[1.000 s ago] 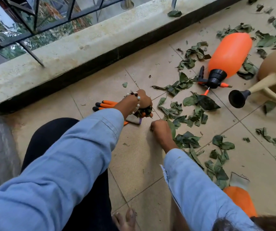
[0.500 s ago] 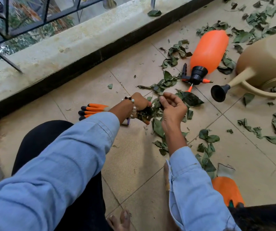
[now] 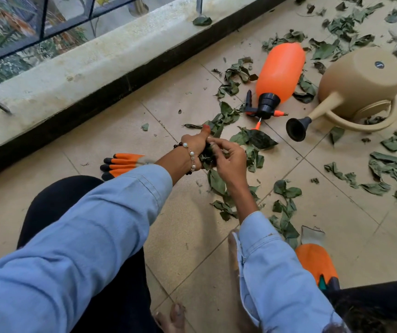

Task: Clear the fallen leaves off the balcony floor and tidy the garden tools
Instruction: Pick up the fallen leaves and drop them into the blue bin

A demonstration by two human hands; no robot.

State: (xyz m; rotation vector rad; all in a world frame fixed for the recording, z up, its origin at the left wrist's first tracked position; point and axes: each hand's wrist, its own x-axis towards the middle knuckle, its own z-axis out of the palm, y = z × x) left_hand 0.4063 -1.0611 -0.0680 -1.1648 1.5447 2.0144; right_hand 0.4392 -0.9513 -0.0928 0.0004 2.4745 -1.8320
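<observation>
Leaves being bunched, floor mostly uncleared.
Left hand [image 3: 196,145] grips a leaf wad [image 3: 207,156]; right hand [image 3: 228,159], fingers curled, pinches leaves onto it. Overfilled fist may spill. Loose leaves [image 3: 394,169], sprayer [image 3: 279,70], watering can [image 3: 358,85], gloves [image 3: 120,164] lie scattered.

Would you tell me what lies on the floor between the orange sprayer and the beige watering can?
In the head view, dark green leaves lie between the sprayer and the can.
</observation>
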